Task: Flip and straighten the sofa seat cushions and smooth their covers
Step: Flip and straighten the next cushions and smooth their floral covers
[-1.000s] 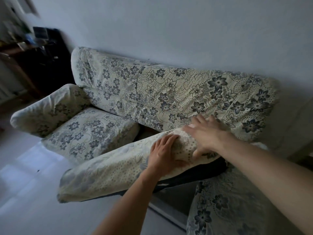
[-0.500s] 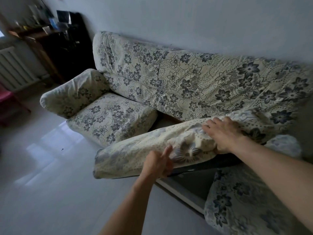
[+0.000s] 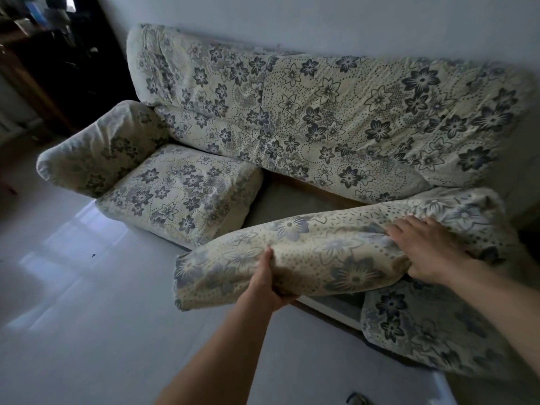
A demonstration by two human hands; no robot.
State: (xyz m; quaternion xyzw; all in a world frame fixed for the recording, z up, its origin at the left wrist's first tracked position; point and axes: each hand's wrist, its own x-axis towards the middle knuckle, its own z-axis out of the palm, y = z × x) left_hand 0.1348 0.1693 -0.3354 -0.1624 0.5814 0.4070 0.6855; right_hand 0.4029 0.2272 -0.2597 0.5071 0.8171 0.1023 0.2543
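The middle seat cushion, cream with grey flowers, is lifted off the sofa and held level in front of it. My left hand grips its near lower edge from beneath, thumb up on the front face. My right hand grips the cushion further right, fingers spread over the top and thumb tucked under. The left seat cushion lies in place beside the left armrest. The right seat cushion sits at lower right, partly under my right arm. The bare sofa base shows in the gap.
The flowered backrest runs along the wall. A dark wooden cabinet with clutter on top stands at the upper left. Glossy pale floor spreads in front of the sofa. A small dark object lies at the bottom edge.
My left hand slid from the cushion's top down to its near lower edge and now holds it from beneath. The cushion came further out from the sofa. My view shifted left.
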